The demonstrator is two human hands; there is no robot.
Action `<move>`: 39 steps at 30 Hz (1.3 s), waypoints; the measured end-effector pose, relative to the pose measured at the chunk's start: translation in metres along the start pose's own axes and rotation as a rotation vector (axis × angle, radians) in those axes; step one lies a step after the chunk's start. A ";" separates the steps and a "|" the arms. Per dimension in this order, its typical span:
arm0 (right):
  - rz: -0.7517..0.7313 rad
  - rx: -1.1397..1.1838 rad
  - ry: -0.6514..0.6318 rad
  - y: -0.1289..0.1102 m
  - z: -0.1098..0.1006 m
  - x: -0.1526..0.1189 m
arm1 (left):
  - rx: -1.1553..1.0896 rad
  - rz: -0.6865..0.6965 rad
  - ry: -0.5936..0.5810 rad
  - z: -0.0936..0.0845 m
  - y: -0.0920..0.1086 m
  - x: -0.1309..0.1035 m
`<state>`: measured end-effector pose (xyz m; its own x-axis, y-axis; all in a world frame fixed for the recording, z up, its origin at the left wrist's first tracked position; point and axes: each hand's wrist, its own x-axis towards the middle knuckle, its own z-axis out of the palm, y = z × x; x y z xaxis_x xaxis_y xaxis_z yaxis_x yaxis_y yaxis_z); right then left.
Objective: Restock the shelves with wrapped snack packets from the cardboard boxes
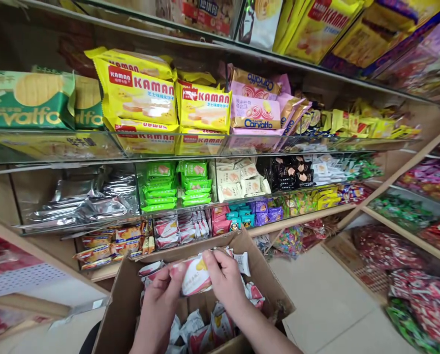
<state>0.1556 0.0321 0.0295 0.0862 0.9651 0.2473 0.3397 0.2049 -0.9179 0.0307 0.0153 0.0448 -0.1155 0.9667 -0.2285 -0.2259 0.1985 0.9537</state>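
Over an open cardboard box (120,305), both my hands hold one white snack packet (197,276) with pink edges and a yellow patch. My left hand (163,300) pinches its left end between thumb and fingers. The right end is gripped by my right hand (225,280), thumb on top. Below and around the hands, several similar white and pink packets (201,332) lie loosely in the box. Packets of the same look (167,230) stand stacked on the lowest shelf, just behind the box.
Glass-fronted shelves hold yellow wafer packs (142,96), green packs (159,184), silver packs (79,196) and small black packs (292,172). The box's raised back flap (238,241) is near the lowest shelf. Bagged sweets (386,246) lie at the right beside the tiled floor (319,295).
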 end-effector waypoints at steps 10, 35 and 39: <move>0.021 -0.101 0.050 0.002 0.016 -0.020 | 0.588 0.260 0.230 -0.010 -0.003 0.006; 0.167 0.199 0.114 0.023 0.035 -0.031 | 0.484 0.080 0.036 -0.015 -0.021 0.011; 0.152 0.200 0.168 0.022 0.028 -0.029 | 0.629 0.190 0.029 -0.017 -0.011 0.013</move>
<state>0.1338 0.0129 -0.0067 0.2816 0.9500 0.1351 0.1214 0.1043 -0.9871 0.0149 0.0230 0.0284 -0.1255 0.9912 -0.0416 0.4083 0.0898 0.9084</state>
